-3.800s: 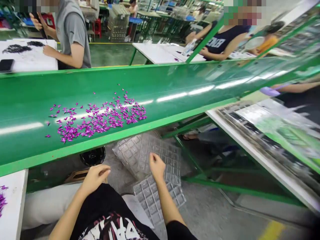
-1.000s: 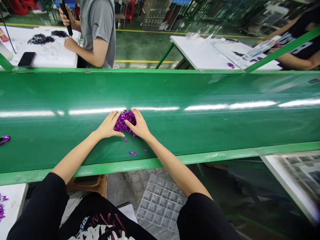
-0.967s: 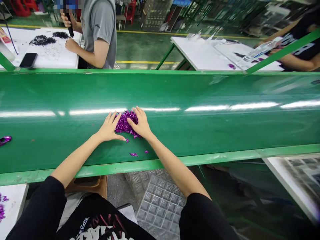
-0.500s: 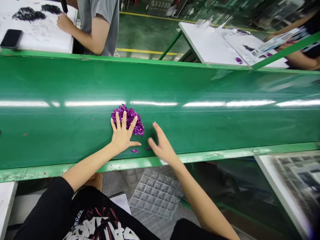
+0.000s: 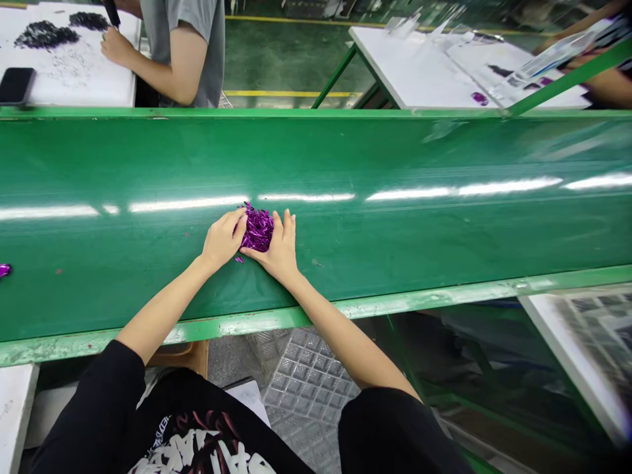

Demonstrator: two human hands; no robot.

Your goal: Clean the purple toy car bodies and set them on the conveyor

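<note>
A compact heap of shiny magenta metallic pieces (image 5: 257, 228) lies on the green conveyor belt (image 5: 395, 158), near its middle. My left hand (image 5: 224, 238) presses against the heap's left side, fingers together. My right hand (image 5: 279, 247) cups its right and lower side, with the fingers pointing up the belt. Between them the heap is partly hidden. One tiny piece sits just below it, and another magenta piece (image 5: 4, 270) lies apart at the far left edge.
Below the belt's light green front rail (image 5: 395, 303) lies a transparent dimpled plastic tray (image 5: 309, 375). Beyond the belt, a co-worker in a grey shirt (image 5: 182, 52) sits at a white table (image 5: 64, 79) with black pieces and a phone. Another white table (image 5: 419, 66) stands at the back right.
My hands have closed in from either side, and my right hand has come back up to the heap. The heap is tighter, and the loose pieces near the front have gone from view.
</note>
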